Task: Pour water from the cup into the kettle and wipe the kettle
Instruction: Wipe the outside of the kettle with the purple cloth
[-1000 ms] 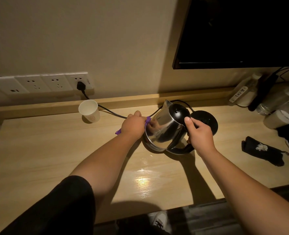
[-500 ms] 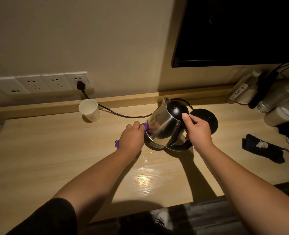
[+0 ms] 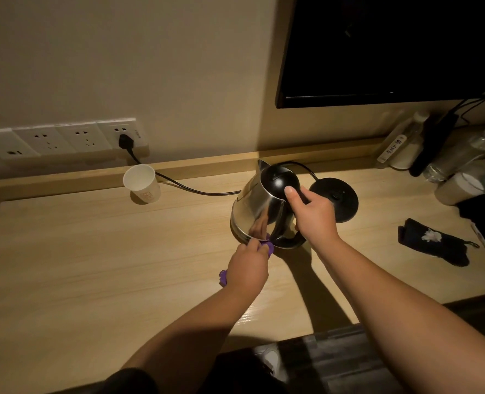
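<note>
Pale wood-grain desk (image 3: 64,265) under dim warm light runs up to a raised ledge along its back edge, with a beige wall behind. Nearest the front edge, the left hand (image 3: 247,270) is closed around a purple cloth (image 3: 268,247) — one end pokes out past the knuckles and touches the lower rim of the kettle, the other end shows at the wrist side. Just beyond, toward the middle of the desk, the steel kettle (image 3: 257,209) stands off its base, tipped slightly; its black lid is shut and its spout points toward the back edge. The right hand (image 3: 313,213) grips the kettle's black handle, fingers wrapped around it and thumb laid against the lid. A round black base (image 3: 339,197) sits just right of the kettle, its cord running back along the desk to a wall socket (image 3: 121,136). Farther left, against the back ledge, a white paper cup (image 3: 142,182) stands upright, well apart from the kettle — whether it holds water cannot be told. Near the right edge lies a dark folded umbrella (image 3: 431,241); bottles (image 3: 463,155) crowd the back right corner beneath a dark screen (image 3: 392,44).
</note>
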Demonstrator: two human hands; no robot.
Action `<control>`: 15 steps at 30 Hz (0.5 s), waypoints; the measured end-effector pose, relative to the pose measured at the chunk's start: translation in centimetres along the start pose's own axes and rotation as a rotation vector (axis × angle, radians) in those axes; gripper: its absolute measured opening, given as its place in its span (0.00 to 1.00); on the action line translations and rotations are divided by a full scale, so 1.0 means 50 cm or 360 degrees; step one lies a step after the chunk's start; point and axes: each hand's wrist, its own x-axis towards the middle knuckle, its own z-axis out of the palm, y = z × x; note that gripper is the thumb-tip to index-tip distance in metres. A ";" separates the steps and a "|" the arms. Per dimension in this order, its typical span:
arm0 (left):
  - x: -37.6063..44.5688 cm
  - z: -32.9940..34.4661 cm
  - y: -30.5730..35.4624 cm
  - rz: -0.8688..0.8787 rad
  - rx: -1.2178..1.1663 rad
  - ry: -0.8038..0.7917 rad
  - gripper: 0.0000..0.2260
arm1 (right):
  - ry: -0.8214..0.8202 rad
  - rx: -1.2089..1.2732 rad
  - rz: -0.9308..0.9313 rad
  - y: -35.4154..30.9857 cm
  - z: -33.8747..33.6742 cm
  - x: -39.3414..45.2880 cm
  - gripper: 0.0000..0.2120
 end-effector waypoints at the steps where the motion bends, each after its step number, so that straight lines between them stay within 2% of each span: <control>1: 0.002 0.001 0.000 -0.0010 -0.0012 0.0009 0.15 | 0.0009 -0.0026 -0.0006 0.000 0.000 0.002 0.27; 6: -0.005 -0.011 -0.018 -0.0070 -0.0108 0.0177 0.12 | 0.0009 -0.0086 -0.0032 0.006 -0.010 0.007 0.31; 9: -0.010 -0.021 -0.047 -0.0202 -0.0165 0.0293 0.12 | 0.0015 -0.0072 -0.0034 0.010 -0.018 0.012 0.28; 11: -0.003 -0.025 -0.054 -0.0263 -0.0165 0.0308 0.12 | -0.0004 -0.0066 -0.0032 0.010 -0.023 0.016 0.26; 15: 0.011 -0.020 -0.034 -0.0261 -0.0135 0.0279 0.12 | -0.0032 -0.0139 -0.0045 0.014 -0.015 0.015 0.29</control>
